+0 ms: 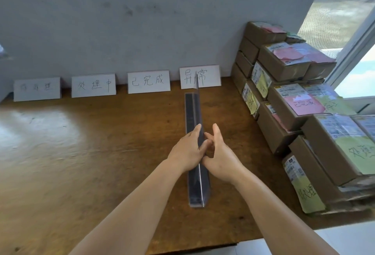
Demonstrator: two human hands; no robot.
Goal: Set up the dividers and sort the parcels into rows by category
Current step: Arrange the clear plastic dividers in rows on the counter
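Note:
A long clear divider (192, 110) with a dark base stands on edge on the wooden table (101, 143), running from the front towards the white label card (199, 76) at the wall. My left hand (187, 149) presses its left face and my right hand (220, 153) its right face, both gripping it near the middle. Cardboard parcels (294, 100) with pink and green notes are stacked at the right. Three more white label cards (93, 85) lean on the wall to the left.
A grey wall (142, 21) backs the table. A window (345, 21) is at the right behind the parcel stack. The table's front edge (203, 248) runs just below my forearms, with pale floor beyond.

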